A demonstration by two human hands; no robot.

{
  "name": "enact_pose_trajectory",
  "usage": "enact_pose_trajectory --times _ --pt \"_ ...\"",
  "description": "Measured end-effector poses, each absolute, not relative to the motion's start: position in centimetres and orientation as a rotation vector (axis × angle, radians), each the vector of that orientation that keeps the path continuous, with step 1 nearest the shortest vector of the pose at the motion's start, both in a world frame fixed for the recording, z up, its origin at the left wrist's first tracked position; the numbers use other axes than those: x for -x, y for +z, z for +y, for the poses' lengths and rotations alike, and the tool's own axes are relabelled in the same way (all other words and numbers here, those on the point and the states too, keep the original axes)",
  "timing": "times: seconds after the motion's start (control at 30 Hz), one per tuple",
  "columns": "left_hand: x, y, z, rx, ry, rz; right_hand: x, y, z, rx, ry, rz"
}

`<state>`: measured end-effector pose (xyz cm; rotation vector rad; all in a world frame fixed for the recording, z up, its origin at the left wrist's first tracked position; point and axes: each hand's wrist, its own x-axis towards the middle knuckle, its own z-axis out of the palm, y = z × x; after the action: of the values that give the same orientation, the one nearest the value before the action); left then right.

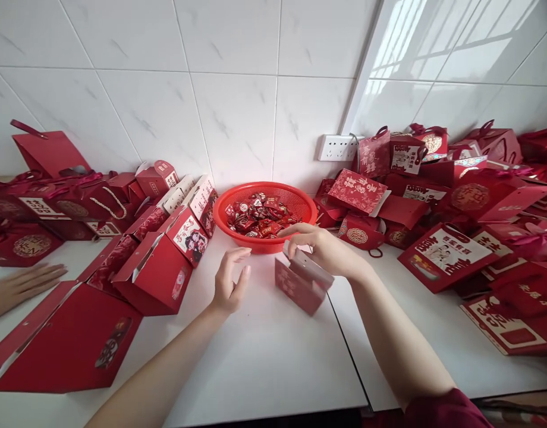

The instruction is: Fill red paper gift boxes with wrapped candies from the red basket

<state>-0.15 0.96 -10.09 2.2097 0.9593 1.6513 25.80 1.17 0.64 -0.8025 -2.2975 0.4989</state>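
Observation:
My right hand (318,246) grips the top edge of a small red gift box (300,285), which is tilted and slightly blurred by motion. Just in front of the basket, my left hand (231,282) is held above the table, fingers curved and apart with nothing in them. Behind both hands stands a red plastic basket (220,220) full of wrapped candies (260,217) in red and dark wrappers. The right fingertips are close to the basket's front rim; whether they touch it is hidden.
A row of red gift boxes (155,276) lines the left, with another person's hand (28,288) beyond it. More red boxes (470,196) are heaped on the right. A power strip (338,148) sits against the tiled wall (233,119). The white table (255,368) has a seam.

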Motion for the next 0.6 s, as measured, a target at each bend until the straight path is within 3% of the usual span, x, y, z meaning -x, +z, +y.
enact_pose_trajectory --times 0.3,0.5,0.6 --pt "-0.8 -7.8 -1.8 -2.999 1.717 0.536 -24.0 0.1 0.5 0.576 0.74 -2.235" --pt "-1.3 -7.1 -2.4 -2.994 1.753 0.548 -25.0 -0.1 1.6 0.615 1.131 -2.205" --pt "-1.4 -7.1 -2.4 -2.96 1.693 0.459 -26.4 0.8 1.5 0.67 1.128 -2.271"
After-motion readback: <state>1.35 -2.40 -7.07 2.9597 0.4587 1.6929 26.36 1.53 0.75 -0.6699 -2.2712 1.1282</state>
